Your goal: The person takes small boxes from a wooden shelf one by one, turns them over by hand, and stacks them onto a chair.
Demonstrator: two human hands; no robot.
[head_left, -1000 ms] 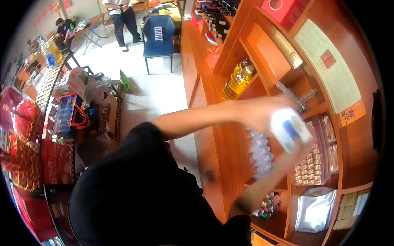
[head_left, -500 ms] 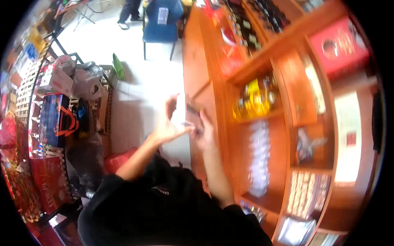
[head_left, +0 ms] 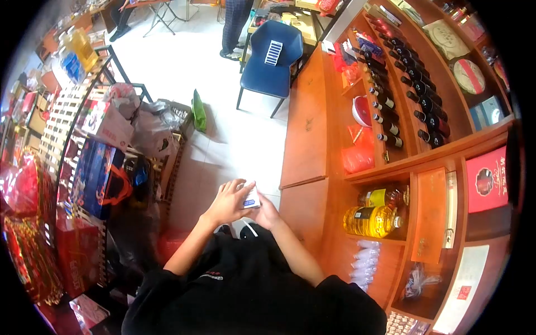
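Note:
A small white box with a blue label point(head_left: 252, 199) is held between both hands in front of the black shirt. My left hand point(head_left: 226, 202) lies over its left side and top, fingers bent around it. From the right, my right hand point(head_left: 267, 212) grips the box's other side, with its fingers partly hidden behind it. White floor tiles show beyond the hands, and the wooden cabinet is to their right.
Right: a wooden shelf unit point(head_left: 329, 206) with dark bottles point(head_left: 427, 103), yellow oil bottles point(head_left: 368, 220) and a red box point(head_left: 487, 180). Left: a rack with bags and a blue gift bag point(head_left: 96, 177). Ahead: a blue chair point(head_left: 268, 75), a green bag point(head_left: 198, 111) and a person's legs point(head_left: 235, 25).
Both hands, with the white box, have moved from the shelves on the right to in front of the body. The view has turned, showing more of the bottle racks and the chair.

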